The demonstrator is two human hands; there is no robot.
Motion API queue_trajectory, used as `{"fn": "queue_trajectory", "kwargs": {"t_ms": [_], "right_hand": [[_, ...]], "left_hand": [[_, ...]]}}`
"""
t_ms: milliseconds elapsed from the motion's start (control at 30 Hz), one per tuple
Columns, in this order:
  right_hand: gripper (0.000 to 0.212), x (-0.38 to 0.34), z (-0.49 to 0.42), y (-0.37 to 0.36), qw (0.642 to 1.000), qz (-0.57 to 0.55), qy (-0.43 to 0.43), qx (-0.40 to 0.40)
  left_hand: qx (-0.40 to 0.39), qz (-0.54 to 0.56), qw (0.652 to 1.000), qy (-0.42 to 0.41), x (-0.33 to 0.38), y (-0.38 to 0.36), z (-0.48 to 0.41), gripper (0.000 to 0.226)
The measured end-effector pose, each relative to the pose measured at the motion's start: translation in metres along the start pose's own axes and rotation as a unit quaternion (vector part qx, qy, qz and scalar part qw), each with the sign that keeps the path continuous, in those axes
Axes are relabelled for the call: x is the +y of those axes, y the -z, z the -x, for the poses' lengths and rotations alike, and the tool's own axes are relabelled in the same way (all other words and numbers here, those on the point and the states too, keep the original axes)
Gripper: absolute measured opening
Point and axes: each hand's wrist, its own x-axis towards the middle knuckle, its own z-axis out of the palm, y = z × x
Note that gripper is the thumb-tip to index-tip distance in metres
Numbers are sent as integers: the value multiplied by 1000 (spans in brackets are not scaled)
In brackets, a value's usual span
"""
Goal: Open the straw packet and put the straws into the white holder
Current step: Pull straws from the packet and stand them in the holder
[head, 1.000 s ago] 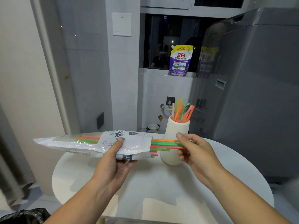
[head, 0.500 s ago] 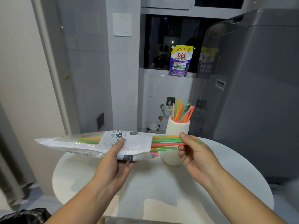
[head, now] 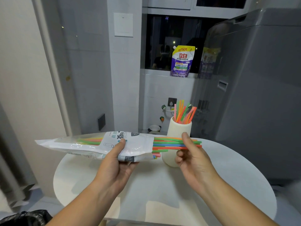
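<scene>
My left hand [head: 117,162] grips the white plastic straw packet [head: 91,144] near its open right end and holds it level above the table. Several coloured straws [head: 169,143] stick out of that end to the right. My right hand [head: 190,154] pinches these straws between thumb and fingers, just in front of the white holder [head: 177,129]. The holder stands upright on the round white table [head: 162,190] and contains several orange, green and pink straws [head: 184,112]. More straws show through the packet's clear left part.
A grey washing machine [head: 254,95] stands right behind the table. A purple detergent pouch [head: 181,61] sits on the window sill. A black bag [head: 24,217] lies on the floor at lower left. A wall runs along the left.
My right hand has drawn the pinched straws further out of the packet to the right. The left hand and packet have stayed nearly still.
</scene>
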Motion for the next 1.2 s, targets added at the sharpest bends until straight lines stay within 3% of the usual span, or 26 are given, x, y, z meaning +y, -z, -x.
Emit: {"fn": "queue_trajectory", "kwargs": {"t_ms": [133,300,467,733,1000,1200], "right_hand": [[48,11,3,-2,999,40,23,-21],[29,18,-1,1,987,145,60,45],[13,14,0,-4,995,79,52,32],[16,14,-3,-9,993,68,72,63],[24,11,-4,-9,969,160,135,132],[15,6,-6,-4,965,193,123,125]], "left_hand": [[-6,-1,1000,1,-1,-1,1,23],[-12,-8,1000,9,-5,-1,2,26],[-11,-1,1000,16,-6,-1,1,26],[-5,4,1000,14,-8,-1,1,23],[-2,4,1000,16,-8,2,-1,26],[-1,2,1000,13,-7,2,0,27]]}}
